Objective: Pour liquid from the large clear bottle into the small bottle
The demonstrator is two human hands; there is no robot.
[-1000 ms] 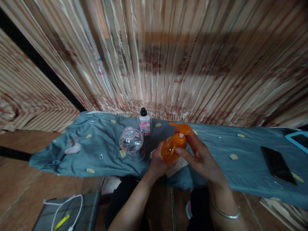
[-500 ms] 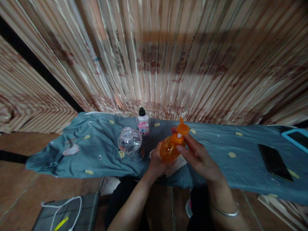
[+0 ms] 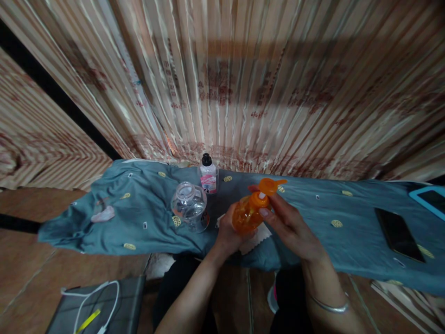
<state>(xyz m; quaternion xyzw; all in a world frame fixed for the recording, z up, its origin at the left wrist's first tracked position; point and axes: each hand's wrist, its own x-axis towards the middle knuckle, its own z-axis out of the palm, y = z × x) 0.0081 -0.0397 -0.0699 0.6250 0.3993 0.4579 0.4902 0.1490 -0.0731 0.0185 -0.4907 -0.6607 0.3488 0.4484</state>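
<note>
An orange see-through bottle (image 3: 246, 216) is tilted above the cloth-covered table. My left hand (image 3: 230, 232) is wrapped round its body. The orange pump top (image 3: 269, 186) sits over the bottle's collar, its spout pointing right. Fingers of my right hand (image 3: 287, 220) are closed on the pump and collar, the thumb at the near side. Left of my hands stands a clear, empty-looking jar (image 3: 189, 206) with an open mouth. Behind it is a small clear bottle with a pink label (image 3: 208, 180) and black cap. A pale scalloped cloth (image 3: 256, 239) lies under my hands.
A black phone (image 3: 399, 234) and a blue-framed device (image 3: 431, 200) lie at the right of the teal-covered table (image 3: 306, 250). A pleated curtain (image 3: 236, 83) hangs behind. A grey surface (image 3: 114, 308) with a white cable is at the lower left.
The pump top has turned, so its spout now points right instead of away from me. My right hand has shifted slightly with it. The left hand still holds the bottle.
</note>
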